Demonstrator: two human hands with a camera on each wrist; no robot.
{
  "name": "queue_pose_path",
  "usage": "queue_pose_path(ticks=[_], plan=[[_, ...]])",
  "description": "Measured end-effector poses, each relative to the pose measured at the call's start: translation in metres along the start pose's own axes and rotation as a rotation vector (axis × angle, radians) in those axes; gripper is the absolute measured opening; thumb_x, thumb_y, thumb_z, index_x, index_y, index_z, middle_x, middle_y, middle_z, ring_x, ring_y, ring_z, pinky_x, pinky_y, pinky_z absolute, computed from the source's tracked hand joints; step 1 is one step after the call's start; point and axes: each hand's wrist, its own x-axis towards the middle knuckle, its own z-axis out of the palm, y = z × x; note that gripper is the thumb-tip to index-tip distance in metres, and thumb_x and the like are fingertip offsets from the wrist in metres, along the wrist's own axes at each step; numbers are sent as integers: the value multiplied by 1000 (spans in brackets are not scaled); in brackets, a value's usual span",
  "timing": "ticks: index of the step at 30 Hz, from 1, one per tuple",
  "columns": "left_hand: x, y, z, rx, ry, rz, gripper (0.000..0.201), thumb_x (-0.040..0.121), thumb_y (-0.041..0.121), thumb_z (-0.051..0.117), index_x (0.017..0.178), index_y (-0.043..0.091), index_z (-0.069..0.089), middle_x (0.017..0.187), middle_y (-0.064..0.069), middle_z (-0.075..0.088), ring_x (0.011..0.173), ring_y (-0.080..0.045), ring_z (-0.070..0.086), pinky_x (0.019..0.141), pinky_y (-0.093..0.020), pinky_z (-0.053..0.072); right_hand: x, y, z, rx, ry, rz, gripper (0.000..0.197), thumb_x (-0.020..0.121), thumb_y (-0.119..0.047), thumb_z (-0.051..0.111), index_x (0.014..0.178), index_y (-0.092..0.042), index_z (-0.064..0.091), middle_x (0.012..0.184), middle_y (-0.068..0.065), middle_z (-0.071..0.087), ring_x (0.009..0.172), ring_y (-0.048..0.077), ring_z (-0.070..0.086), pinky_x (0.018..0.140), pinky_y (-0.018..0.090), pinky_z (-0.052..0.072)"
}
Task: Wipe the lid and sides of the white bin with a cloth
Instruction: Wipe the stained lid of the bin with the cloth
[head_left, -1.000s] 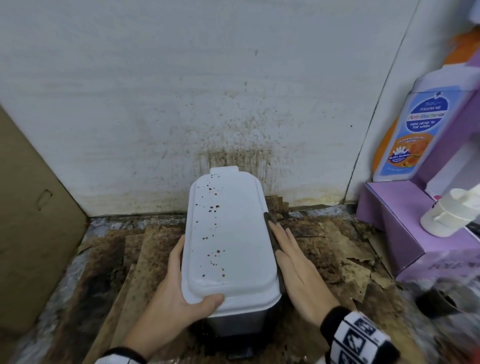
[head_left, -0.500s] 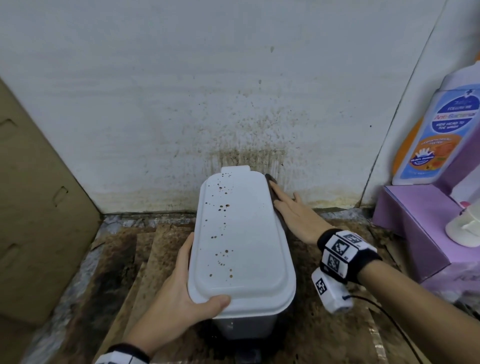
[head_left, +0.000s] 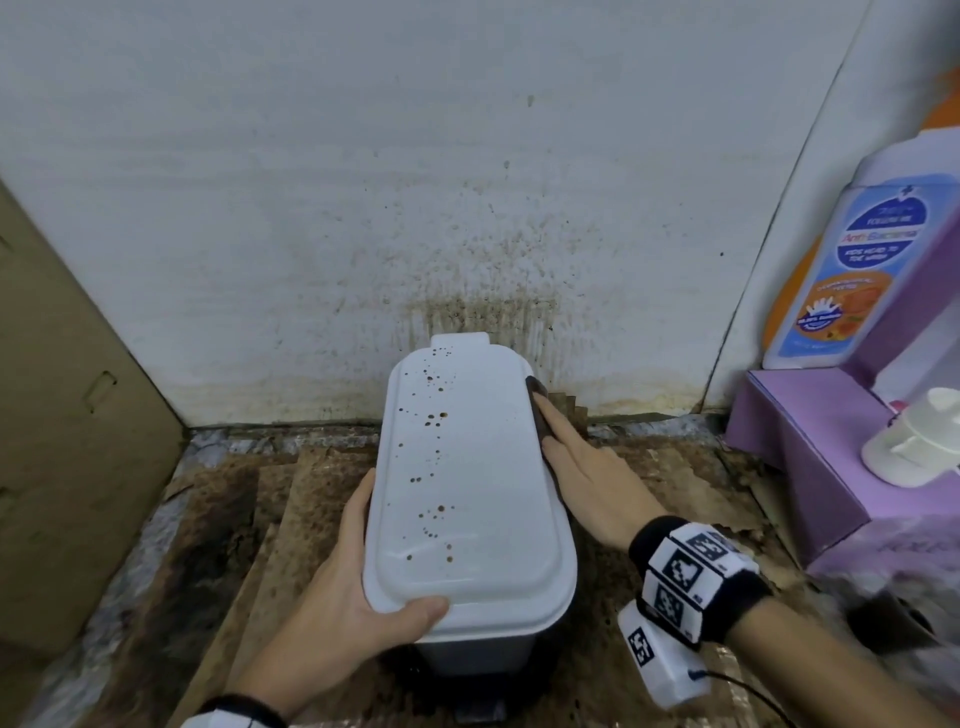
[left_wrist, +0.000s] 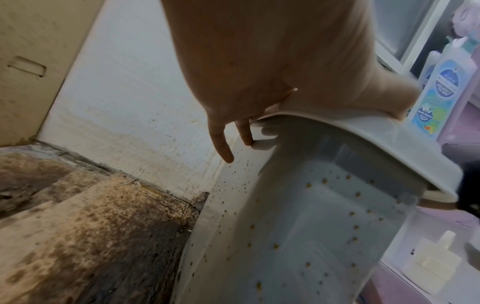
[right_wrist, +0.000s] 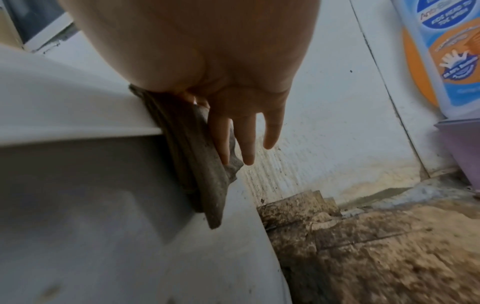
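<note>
Stained floor (head_left: 649, 519) | white bin (left_wrist: 324, 226) brown-speckled | lid (head_left: 483, 467) spotted

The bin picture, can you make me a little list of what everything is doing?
bin: white, lid closed, brown spots on top
left hand: holds the lid's near corner, thumb on top
right hand: flat fingers press the cloth on the bin's right side
floor: stained brown cardboard
bottle: on a purple box at right

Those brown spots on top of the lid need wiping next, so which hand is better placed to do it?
The right hand: its straight fingers already press the cloth against the bin's side, just under the lid edge. The left hand holds the lid's near corner, steadying it.
</note>
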Motion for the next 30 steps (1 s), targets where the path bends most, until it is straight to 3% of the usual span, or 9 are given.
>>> queue_pose_path(ticks=[6,11,13,15,19,23,25,27,30], plan=[[-1,-1,2,-10,17,-9,116,76,31,87,155,49,3,138,52,38,128,24,41,90,3,38,-44,-1,11,46,35,-13,49,107,-49,23,144,-73,0,63,5,67,60,22,64,70,38,47],[-1,-1,2,-5,30,14,123,64,53,86,155,48,4,141,50,37,130,22,41,92,3,37,-74,-1,29,126,98,-53,49,108,-41,25,149,-65,12,56,0,58,51,14,53,60,31,38],[-1,-1,2,-6,34,18,124,62,55,85,156,47,4,140,50,39,129,22,42,92,3,38,-76,6,42,55,149,-74,48,107,-39,18,153,-45,29,80,1,70,66,1,58,81,31,45],[-2,0,2,2,40,27,125,61,56,85,157,47,4,140,49,39,129,22,42,92,1,39,-73,11,50,-34,182,-79,55,103,-41,9,153,-40,32,115,1,70,84,-9,56,105,37,35],[-1,-1,2,-6,39,32,125,61,58,85,156,48,4,141,48,38,130,20,42,93,-1,40,-68,-4,45,347,164,7,42,108,-41,25,138,-70,25,129,-19,47,113,-12,46,96,15,35],[0,-2,1,-17,38,36,127,61,59,86,157,46,4,141,49,38,130,21,41,93,0,40,-56,-6,38,522,97,11,39,110,-36,29,143,-57,26,142,-27,25,102,-40,31,81,-5,37],[0,-2,1,-30,35,26,127,61,59,86,157,47,4,140,49,39,130,21,41,93,-1,41,-45,-4,35,589,49,-16,43,109,-42,32,146,-60,22,152,-37,18,118,-38,23,102,6,35],[0,-2,2,-41,34,25,126,61,57,86,157,47,4,140,49,39,130,21,42,93,-1,42,-33,-6,31,678,0,-16,47,105,-52,36,146,-68,18,157,-39,15,142,-15,24,121,35,28],[0,-3,3,-38,37,32,126,62,57,86,157,47,4,142,46,39,132,18,42,94,-2,42,-17,-9,25,720,-52,-11,51,102,-59,38,145,-70,13,162,-34,13,149,4,26,121,47,30]])
